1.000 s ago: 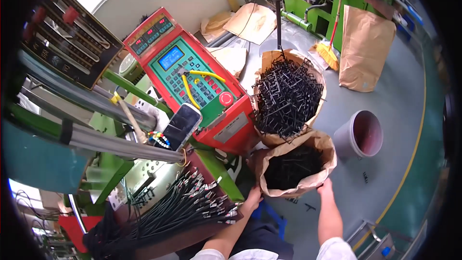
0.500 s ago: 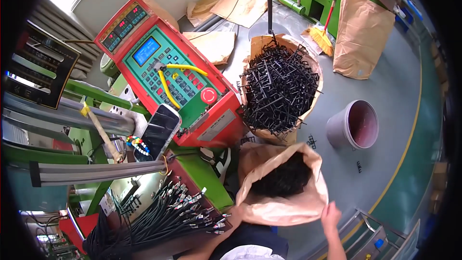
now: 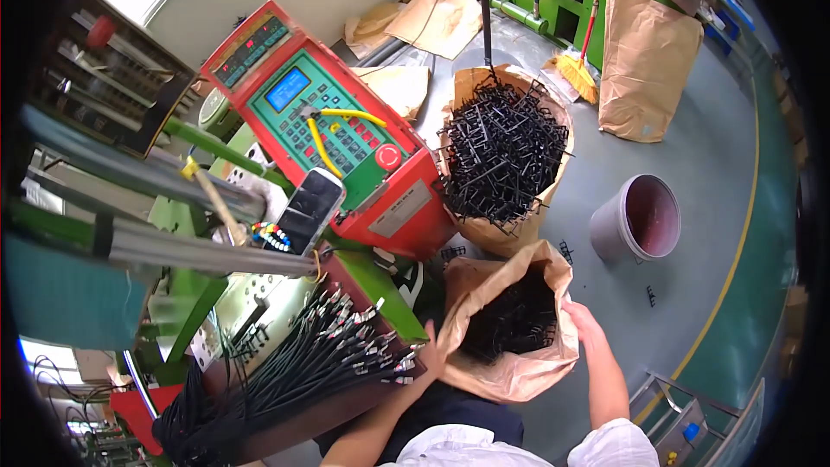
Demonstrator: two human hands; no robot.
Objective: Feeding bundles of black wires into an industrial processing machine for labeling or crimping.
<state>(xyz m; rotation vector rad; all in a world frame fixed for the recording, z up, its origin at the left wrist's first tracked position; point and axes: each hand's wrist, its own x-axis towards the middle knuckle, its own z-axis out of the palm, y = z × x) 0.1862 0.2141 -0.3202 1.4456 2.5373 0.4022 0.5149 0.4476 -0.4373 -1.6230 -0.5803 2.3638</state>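
A brown paper bag stands upright in front of me, its mouth gaping toward me. Dark black plastic parts lie inside it. My left hand holds the bag's left side, its fingers partly hidden by the paper. On the other side, my right hand grips the bag just below the rim, with the fingertips against the paper. Just beyond stands a larger paper sack, heaped with black branched plastic pieces.
A red control box with a green keypad, pliers and a phone are at left. Bundled black cables lie near my left arm. A grey bucket, a yellow broom and scattered black pieces are on the floor.
My right hand has moved up and forward along the bag's right side, from its near corner. The bag has shifted and its mouth shows more of the contents. The view has turned slightly.
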